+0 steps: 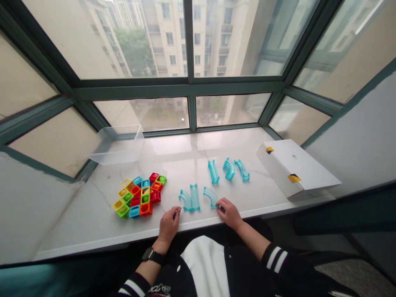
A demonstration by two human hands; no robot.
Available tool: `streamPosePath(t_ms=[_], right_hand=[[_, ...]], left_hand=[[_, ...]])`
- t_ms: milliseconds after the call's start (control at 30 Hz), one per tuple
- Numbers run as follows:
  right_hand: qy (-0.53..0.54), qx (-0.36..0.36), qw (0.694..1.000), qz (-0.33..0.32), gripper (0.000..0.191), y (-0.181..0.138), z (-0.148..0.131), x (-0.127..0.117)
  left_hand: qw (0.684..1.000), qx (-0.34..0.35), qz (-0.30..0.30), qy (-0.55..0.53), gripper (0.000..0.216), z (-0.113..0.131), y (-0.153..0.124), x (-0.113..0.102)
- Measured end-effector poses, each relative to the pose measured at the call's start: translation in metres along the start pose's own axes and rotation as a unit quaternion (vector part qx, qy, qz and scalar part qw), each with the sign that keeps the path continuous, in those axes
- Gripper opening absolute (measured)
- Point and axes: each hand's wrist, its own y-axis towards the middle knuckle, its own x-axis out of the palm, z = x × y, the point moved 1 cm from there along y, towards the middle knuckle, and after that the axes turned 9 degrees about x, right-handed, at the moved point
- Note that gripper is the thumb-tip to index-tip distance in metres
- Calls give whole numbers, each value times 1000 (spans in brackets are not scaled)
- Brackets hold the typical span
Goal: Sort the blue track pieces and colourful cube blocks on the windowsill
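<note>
My right hand (pixel 229 213) has its fingers closed at the lower end of a curved translucent blue track piece (pixel 211 196), which lies on the white counter. My left hand (pixel 170 225) rests at the counter's front edge with its fingers curled together and nothing visible in them. Just beyond it lie another curved track piece (pixel 186 199) and a straight track piece (pixel 194 198), side by side. Farther back are a straight track piece (pixel 213 171), a stack of curved track pieces (pixel 229 169) and a slanted straight piece (pixel 242 170).
A cluster of red, yellow, green and blue hollow blocks (pixel 140 196) sits to the left. Behind it stands a clear plastic bin (pixel 123 154). At the right is a white box (pixel 297 167) with yellow-black tabs. Green-framed windows (pixel 192 88) enclose the counter (pixel 173 150).
</note>
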Motion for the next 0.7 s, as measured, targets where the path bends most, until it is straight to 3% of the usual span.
streamPosePath(t_ms=[200,533,700], right_hand=[[22,-10,1000,16,20,8,-9,-25],[-10,8,985,171,15,44,-4,-106],[-49,25,977,207,17,73,5,-134]], left_hand=[[1000,2,-21,19,33,1,2,-1],[998,27,-27,46,33,7,7,-3],[998,31,-22,51,33,8,6,-3]])
